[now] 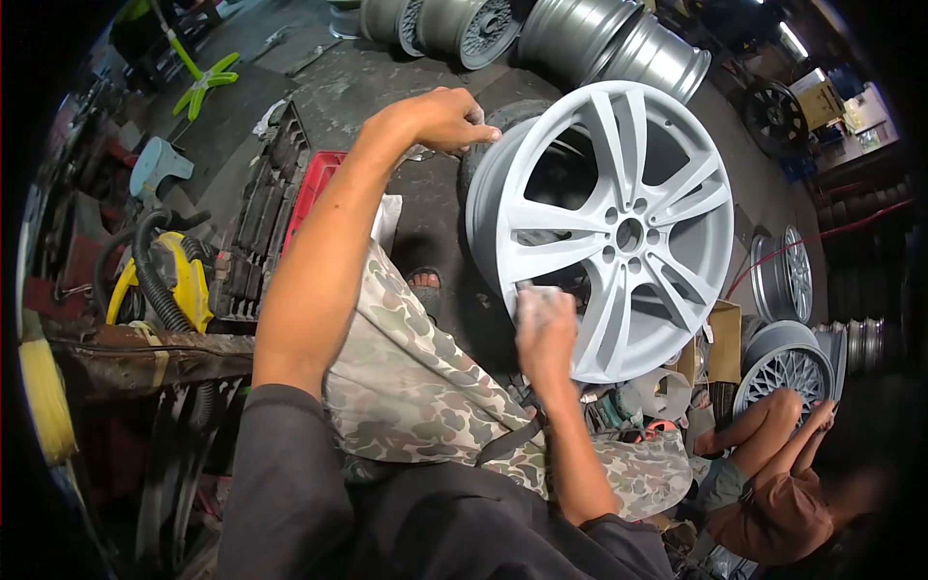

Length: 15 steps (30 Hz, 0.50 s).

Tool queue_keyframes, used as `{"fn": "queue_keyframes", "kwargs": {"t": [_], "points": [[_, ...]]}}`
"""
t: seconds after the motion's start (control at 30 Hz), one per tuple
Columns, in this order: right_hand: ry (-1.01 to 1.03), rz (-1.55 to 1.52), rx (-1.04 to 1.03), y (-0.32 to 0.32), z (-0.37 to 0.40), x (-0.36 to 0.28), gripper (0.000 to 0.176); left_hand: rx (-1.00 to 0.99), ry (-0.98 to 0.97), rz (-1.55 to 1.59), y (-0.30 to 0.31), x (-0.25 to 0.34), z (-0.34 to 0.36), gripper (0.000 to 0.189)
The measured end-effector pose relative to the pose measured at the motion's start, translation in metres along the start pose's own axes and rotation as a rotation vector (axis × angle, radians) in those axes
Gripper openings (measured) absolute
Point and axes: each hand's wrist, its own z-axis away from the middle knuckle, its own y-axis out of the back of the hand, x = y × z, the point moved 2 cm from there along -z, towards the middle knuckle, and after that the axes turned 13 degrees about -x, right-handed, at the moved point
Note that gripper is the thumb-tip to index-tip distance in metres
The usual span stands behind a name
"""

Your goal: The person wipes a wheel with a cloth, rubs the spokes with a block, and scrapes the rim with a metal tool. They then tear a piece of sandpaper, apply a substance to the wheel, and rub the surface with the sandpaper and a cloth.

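Note:
A pale grey, matt alloy wheel (633,145) with split spokes is in front of me, its face tilted toward me. My left hand (447,118) is closed at its upper left edge, the thumb against the rim and the other fingers partly hidden. Against the wheel's lower left lip, beside a spoke, my right hand (546,314) is closed with fingers pressed together. Pale dust coats its fingers. Whatever it may hold is too hidden to name. Behind the wheel, part of a dark tyre (471,174) shows.
Several silver wheels (580,43) lie at the back. At the lower right, a co-worker (773,493) crouches by a mesh-spoke wheel (788,372). A cardboard box (725,333) stands between. A yellow machine with a black hose (179,280) and a light blue stool (161,166) are on the left.

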Motion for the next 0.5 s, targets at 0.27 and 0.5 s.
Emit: {"fn": "queue_keyframes", "kwargs": {"t": [0.27, 0.5], "points": [[0.051, 0.265, 0.066, -0.015, 0.072, 0.016, 0.04, -0.005, -0.012, 0.142, -0.001, -0.014, 0.003, 0.054], [0.142, 0.365, 0.025, -0.011, 0.045, 0.0, 0.045, 0.015, -0.008, 0.129, -0.002, 0.012, -0.001, 0.052]]}}
